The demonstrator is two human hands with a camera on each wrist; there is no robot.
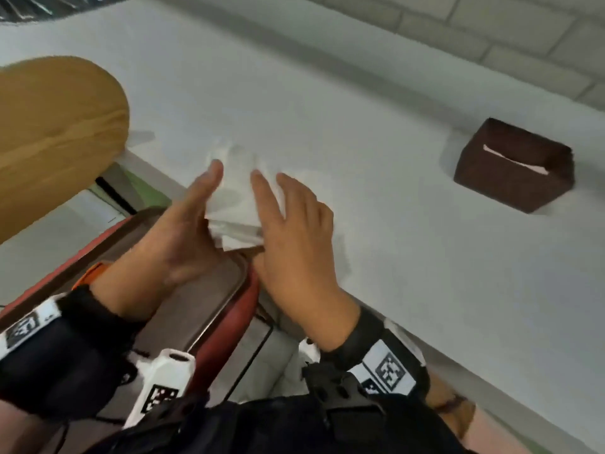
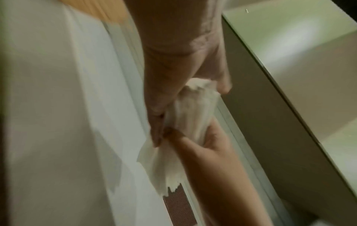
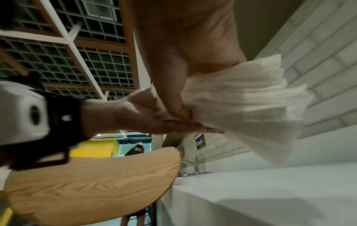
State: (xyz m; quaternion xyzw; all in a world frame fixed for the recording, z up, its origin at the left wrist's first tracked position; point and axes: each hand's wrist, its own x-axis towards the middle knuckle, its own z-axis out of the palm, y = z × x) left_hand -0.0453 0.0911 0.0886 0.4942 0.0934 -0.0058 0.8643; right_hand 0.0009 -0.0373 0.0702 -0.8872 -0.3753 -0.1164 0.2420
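Observation:
A stack of white paper napkins (image 1: 235,191) hangs between my two hands just above the near edge of the white table (image 1: 409,240). My left hand (image 1: 196,211) holds its left side, fingers stretched along it. My right hand (image 1: 281,217) holds the right side. In the left wrist view both thumbs pinch the napkins (image 2: 193,110): the left hand (image 2: 173,61) from above, the right hand (image 2: 208,152) from below. The right wrist view shows the napkins (image 3: 241,99) fanning out beyond the pinch of the right hand (image 3: 183,38) and left hand (image 3: 135,116).
A dark brown tissue box (image 1: 514,168) stands on the table to the right, near a tiled wall (image 1: 491,27). A rounded wooden chair back (image 1: 55,136) is at the left. Under my left arm lies a red tray (image 1: 239,306) with a brown liner.

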